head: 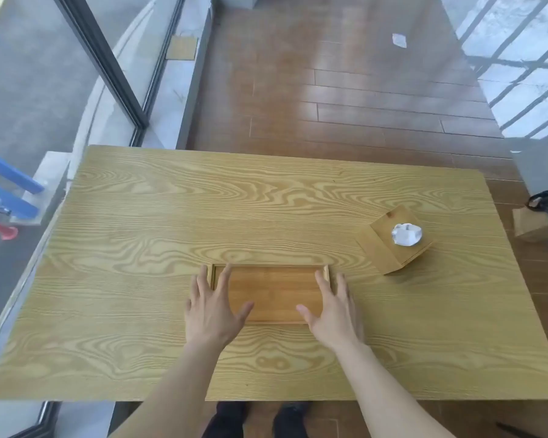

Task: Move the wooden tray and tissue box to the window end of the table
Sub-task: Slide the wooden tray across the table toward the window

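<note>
Your broad rectangular light-oak tabletop (266,203) with bold grain fills the view, and the floor-to-ceiling window with its dark frame (108,64) runs along its left side, so left is where both things must go.

Next in size, the shallow rectangular honey-brown wooden tray (274,292) lies flat near the near edge, about midway across, its long sides running left to right. It has a low raised rim and nothing in it. It looks stiff and light, probably smooth enough to slide on this surface, so take it by the two short ends with fingers under or against the rim and keep it level.

Your left hand (211,306) is spread open over the tray's left end, and your right hand (331,309) is spread open over its right end; neither has closed on the rim yet, and whether the palms touch the wood cannot be told.

The small square pale-wood tissue box (392,248) sits turned at an angle well to the right of the tray, with a white tissue (406,234) bunched out of its top. It should be light and rigid; grip its side walls, not the soft paper.
</note>
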